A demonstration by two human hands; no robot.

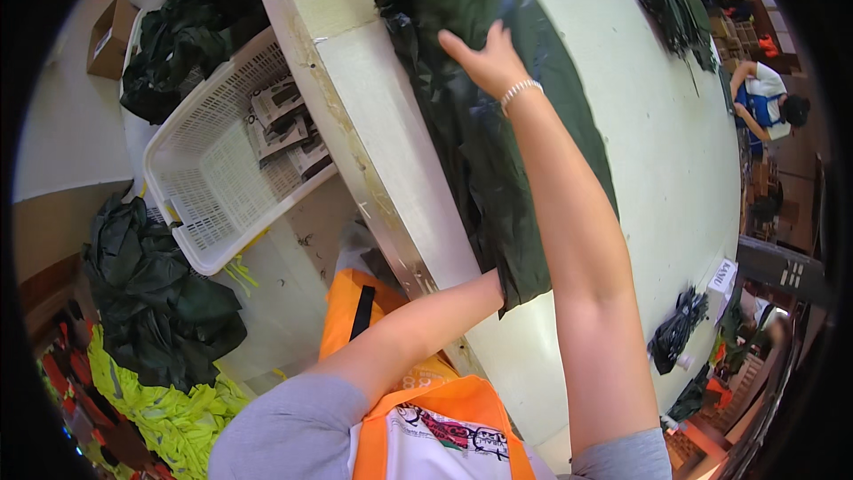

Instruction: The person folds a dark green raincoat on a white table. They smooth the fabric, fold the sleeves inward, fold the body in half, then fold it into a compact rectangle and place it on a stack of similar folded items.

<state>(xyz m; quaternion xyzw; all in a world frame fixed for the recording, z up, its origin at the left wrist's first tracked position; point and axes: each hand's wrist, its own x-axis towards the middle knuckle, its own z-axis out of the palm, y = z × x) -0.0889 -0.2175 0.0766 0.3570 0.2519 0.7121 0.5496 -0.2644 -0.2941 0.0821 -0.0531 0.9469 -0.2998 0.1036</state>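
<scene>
A long folded piece of shiny dark green fabric (524, 133) lies lengthwise on the pale worktable (657, 151); its far end is blurred. My right hand (487, 58) is over its upper part, thumb and fingers spread, with a beaded bracelet at the wrist. Whether the palm presses on the fabric is hard to tell. My left forearm (426, 324) reaches in from the lower left, and the left hand is hidden under the near end of the fabric, so its fingers do not show.
Left of the table edge stands a white plastic basket (213, 160) holding several packaged items. Dark fabric heaps (160, 302) and a yellow-green pile (151, 400) lie around it. A dark bundle (671, 13) rests at the table's far right. Another person (764, 102) is farther right.
</scene>
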